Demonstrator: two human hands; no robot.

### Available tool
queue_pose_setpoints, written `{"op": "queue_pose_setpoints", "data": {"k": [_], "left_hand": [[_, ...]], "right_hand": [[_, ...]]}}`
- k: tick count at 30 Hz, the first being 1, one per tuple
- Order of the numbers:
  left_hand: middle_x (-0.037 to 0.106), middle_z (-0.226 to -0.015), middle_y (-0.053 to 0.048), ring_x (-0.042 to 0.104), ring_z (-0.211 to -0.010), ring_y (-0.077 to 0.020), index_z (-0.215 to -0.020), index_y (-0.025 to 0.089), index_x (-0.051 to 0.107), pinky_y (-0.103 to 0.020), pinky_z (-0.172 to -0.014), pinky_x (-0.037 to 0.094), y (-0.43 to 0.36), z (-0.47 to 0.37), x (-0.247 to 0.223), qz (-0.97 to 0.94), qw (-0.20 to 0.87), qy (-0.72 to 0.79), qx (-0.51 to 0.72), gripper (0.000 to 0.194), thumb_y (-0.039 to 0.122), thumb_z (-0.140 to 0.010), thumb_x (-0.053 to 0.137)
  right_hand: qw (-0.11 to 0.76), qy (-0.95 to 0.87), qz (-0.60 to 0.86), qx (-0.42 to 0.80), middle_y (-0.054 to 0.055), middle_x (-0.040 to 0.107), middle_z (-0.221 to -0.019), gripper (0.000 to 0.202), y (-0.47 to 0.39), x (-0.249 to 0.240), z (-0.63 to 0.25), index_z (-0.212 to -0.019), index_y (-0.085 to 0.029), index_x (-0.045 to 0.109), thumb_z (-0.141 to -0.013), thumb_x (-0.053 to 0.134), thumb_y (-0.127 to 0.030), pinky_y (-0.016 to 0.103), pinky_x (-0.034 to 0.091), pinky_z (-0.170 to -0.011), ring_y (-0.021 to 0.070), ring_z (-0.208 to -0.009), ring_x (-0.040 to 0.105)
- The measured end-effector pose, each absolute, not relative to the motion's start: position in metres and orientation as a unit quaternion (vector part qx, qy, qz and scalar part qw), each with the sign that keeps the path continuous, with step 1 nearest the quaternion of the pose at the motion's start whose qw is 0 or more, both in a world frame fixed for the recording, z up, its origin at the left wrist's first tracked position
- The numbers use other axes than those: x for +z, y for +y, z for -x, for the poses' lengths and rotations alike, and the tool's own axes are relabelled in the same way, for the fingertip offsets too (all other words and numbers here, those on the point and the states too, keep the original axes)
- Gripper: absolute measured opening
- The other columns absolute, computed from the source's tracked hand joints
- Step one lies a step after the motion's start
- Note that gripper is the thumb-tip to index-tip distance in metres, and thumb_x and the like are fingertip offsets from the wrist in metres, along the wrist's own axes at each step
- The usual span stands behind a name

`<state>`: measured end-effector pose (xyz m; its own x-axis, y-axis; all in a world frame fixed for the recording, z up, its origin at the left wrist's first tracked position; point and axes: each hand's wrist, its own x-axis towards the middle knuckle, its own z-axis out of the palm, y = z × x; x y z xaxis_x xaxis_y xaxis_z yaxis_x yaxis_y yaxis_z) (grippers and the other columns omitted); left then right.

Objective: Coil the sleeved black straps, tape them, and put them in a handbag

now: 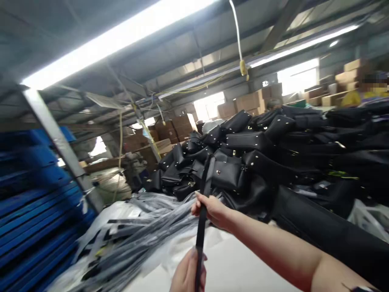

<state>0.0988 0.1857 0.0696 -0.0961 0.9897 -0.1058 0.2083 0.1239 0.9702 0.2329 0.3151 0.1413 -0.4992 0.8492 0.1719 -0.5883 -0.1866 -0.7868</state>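
A long black strap (pixel 201 229) runs upright between my two hands in the middle of the view. My left hand (pixel 187 269), low at the bottom edge, pinches its lower part. Higher up, my right hand (pixel 212 209) has its fingers closed round the strap, with the forearm reaching in from the lower right. The strap's upper end stands out against a pile of black bags (pixel 227 174) with small metal fittings. Left of my hands lies a heap of grey straps in clear plastic wrapping (pixel 158 227).
A white surface (pixel 243 263) lies below my hands. Blue stacked trays or crates (pixel 36 219) stand at the left beside a metal post (pixel 63 148). Cardboard boxes (pixel 249 101) are piled at the back. A cable with a yellow end (pixel 243 69) hangs overhead. Another person (pixel 373 89), blurred, is at the far right.
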Motion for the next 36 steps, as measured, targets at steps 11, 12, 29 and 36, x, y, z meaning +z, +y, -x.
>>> {"op": "queue_pose_setpoints", "data": {"k": [11, 12, 29, 36], "left_hand": [[0.048, -0.047, 0.006, 0.037, -0.033, -0.0051, -0.081, 0.017, 0.049, -0.016, -0.033, 0.028, 0.215, -0.118, 0.129, -0.557, 0.435, 0.496, 0.504, 0.065, 0.081, -0.077, 0.042], [0.048, -0.046, 0.006, 0.037, -0.032, -0.0051, -0.08, 0.017, 0.049, -0.016, -0.032, 0.028, 0.216, -0.119, 0.131, -0.558, 0.436, 0.499, 0.5, 0.065, 0.082, -0.075, 0.043], [0.051, -0.047, 0.005, 0.041, -0.033, -0.007, -0.083, 0.016, 0.051, -0.019, -0.034, 0.031, 0.237, -0.114, 0.22, -0.593, 0.419, 0.458, 0.513, 0.06, 0.076, -0.078, 0.048], [0.051, -0.047, 0.005, 0.04, -0.033, -0.0069, -0.085, 0.016, 0.052, -0.018, -0.034, 0.031, 0.237, -0.118, 0.212, -0.593, 0.432, 0.45, 0.509, 0.06, 0.075, -0.078, 0.048]], "right_hand": [[0.459, -0.568, 0.149, 0.667, 0.004, 0.063, -0.063, 0.055, 0.303, 0.163, -0.224, -0.061, -0.014, 0.06, -0.074, 0.064, -0.068, 0.026, 0.041, -0.056, 0.0122, -0.055, 0.052], [0.472, -0.555, 0.133, 0.672, 0.003, 0.063, -0.063, 0.051, 0.309, 0.172, -0.228, -0.063, -0.014, 0.061, -0.074, 0.068, -0.064, 0.026, 0.042, -0.058, 0.0125, -0.057, 0.054], [0.451, -0.594, 0.029, 0.665, 0.007, 0.07, -0.072, 0.053, 0.32, 0.24, -0.231, -0.078, -0.015, 0.058, -0.079, 0.06, -0.068, 0.021, 0.037, -0.044, 0.0131, -0.053, 0.058], [0.514, -0.533, 0.008, 0.672, 0.007, 0.07, -0.07, 0.052, 0.338, 0.26, -0.239, -0.072, -0.016, 0.055, -0.07, 0.072, -0.065, 0.028, 0.048, -0.069, 0.0178, -0.069, 0.065]]}}
